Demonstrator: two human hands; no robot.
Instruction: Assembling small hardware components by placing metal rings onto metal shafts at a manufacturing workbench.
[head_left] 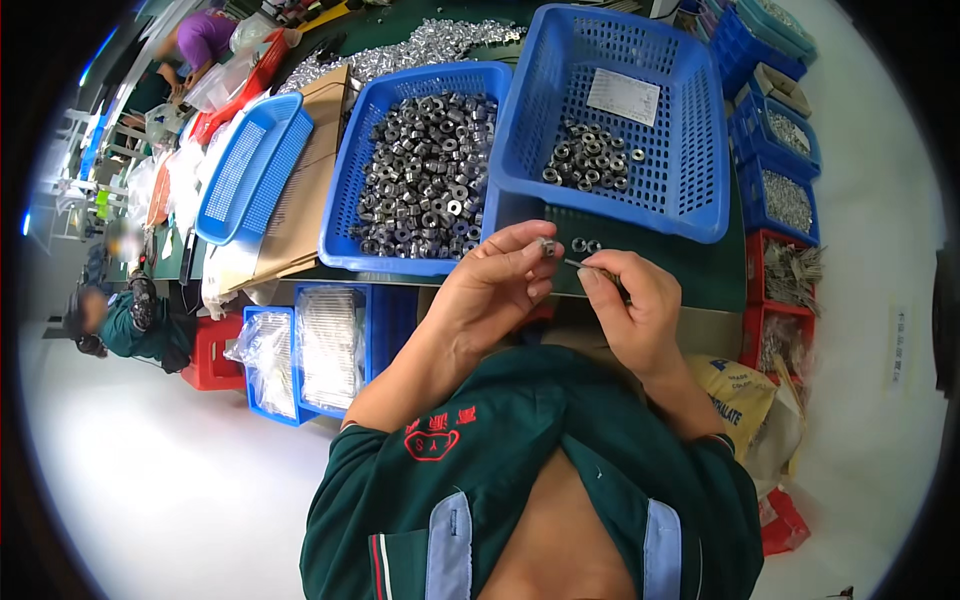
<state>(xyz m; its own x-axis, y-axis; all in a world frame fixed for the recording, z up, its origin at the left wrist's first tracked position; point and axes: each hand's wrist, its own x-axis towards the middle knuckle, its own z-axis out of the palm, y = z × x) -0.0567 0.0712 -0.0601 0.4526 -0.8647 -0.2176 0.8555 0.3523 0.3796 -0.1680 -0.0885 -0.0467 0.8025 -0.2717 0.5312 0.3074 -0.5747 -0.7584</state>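
Pinched between the thumb and fingers of my left hand (490, 278) is a small metal ring-shaped part (547, 246). My right hand (642, 305) grips a thin metal rod-like tool (573, 263), its tip pointing at the part; its handle is mostly hidden in my fingers. Just beyond my hands, two loose metal rings (587, 245) lie on the green tabletop (690, 262). A blue basket (340, 215) heaped with similar parts (425, 170) stands ahead to the left. To its right, a larger blue basket (705, 150) holds a smaller pile of rings (590, 157) and a paper slip (623, 96).
Shiny small metal pieces (430, 45) are heaped at the back. Flat cardboard (305, 170) and a blue tray (255, 170) lie on the left. Stacked blue bins (785, 140) and red bins (765, 330) line the right side. Other people (140, 325) sit farther left.
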